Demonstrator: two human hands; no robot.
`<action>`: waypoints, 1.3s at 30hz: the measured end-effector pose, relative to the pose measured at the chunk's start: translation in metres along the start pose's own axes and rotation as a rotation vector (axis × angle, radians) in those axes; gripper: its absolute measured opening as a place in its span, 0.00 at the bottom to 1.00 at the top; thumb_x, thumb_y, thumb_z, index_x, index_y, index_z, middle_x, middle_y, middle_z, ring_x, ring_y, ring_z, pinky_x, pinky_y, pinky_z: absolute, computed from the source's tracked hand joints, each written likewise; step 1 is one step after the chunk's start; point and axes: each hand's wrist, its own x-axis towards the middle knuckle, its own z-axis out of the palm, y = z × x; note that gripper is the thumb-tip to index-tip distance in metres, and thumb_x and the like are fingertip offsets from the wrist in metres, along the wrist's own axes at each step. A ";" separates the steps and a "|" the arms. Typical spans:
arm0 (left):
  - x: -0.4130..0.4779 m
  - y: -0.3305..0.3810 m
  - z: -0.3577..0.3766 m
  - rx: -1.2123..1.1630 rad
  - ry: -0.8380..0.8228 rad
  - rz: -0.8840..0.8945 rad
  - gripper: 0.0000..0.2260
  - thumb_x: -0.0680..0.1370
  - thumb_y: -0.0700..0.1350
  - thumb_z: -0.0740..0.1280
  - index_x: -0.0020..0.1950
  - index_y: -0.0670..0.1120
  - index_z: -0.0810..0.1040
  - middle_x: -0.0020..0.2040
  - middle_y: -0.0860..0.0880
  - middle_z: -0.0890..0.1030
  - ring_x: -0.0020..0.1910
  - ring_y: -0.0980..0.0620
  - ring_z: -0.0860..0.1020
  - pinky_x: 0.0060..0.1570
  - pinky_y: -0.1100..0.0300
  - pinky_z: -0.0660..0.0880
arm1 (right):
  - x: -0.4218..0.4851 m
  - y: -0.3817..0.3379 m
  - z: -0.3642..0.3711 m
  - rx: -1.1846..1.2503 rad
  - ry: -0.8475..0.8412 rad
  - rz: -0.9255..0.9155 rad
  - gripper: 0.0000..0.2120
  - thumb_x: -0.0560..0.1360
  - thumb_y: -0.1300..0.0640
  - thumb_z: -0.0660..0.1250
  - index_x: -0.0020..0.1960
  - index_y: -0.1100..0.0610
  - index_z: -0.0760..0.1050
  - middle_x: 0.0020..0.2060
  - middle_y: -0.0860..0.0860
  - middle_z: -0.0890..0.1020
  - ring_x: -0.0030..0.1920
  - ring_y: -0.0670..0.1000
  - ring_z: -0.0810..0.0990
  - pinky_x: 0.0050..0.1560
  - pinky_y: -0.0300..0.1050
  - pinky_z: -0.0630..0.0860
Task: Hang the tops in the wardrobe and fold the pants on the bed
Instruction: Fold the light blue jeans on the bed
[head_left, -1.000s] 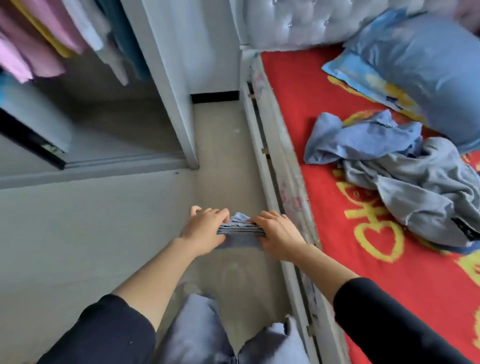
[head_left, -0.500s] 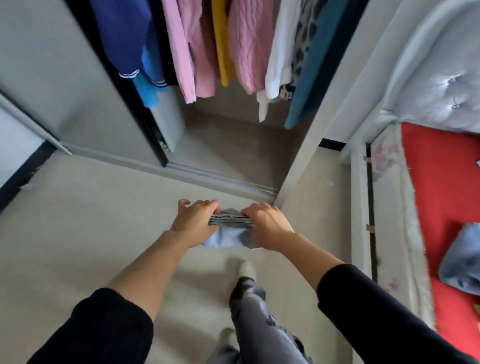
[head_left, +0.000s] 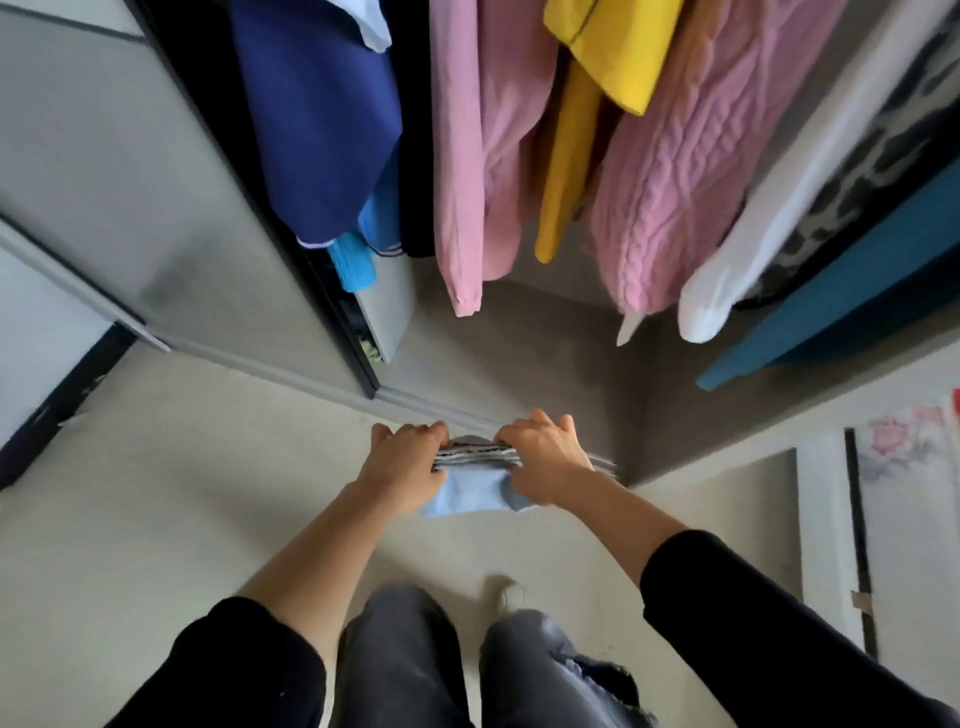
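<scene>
Both L hand (head_left: 402, 465) & R hand (head_left: 545, 462) clamp folded garment (head_left: 467, 496), ends hidden

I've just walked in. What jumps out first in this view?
The row of bright tops hanging in the open wardrobe at the top: a pink cable-knit sweater, a yellow top and a navy top. Below them, at the centre, the left hand and right hand grip a folded light blue garment between them.

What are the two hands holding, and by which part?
A folded light-blue cloth garment: the left hand grips its left end, the right hand its right end.
</scene>
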 end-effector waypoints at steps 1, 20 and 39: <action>0.014 -0.012 -0.002 0.008 -0.005 0.001 0.10 0.73 0.45 0.63 0.53 0.50 0.70 0.50 0.51 0.81 0.54 0.48 0.76 0.53 0.52 0.62 | 0.017 -0.005 0.000 0.008 0.004 0.016 0.20 0.70 0.60 0.65 0.60 0.49 0.74 0.57 0.45 0.78 0.62 0.50 0.66 0.53 0.47 0.57; 0.370 -0.209 0.207 0.120 0.360 0.254 0.14 0.68 0.46 0.65 0.53 0.49 0.72 0.49 0.49 0.80 0.52 0.46 0.77 0.51 0.53 0.64 | 0.390 0.051 0.211 -0.075 0.329 0.201 0.10 0.64 0.58 0.65 0.45 0.52 0.74 0.46 0.47 0.80 0.58 0.53 0.69 0.43 0.48 0.51; 0.507 -0.272 0.409 0.194 0.539 0.361 0.07 0.68 0.39 0.73 0.43 0.47 0.81 0.43 0.51 0.81 0.51 0.47 0.78 0.50 0.50 0.60 | 0.526 0.121 0.428 -0.144 0.382 0.282 0.16 0.75 0.65 0.61 0.62 0.54 0.69 0.49 0.54 0.80 0.46 0.59 0.81 0.35 0.46 0.68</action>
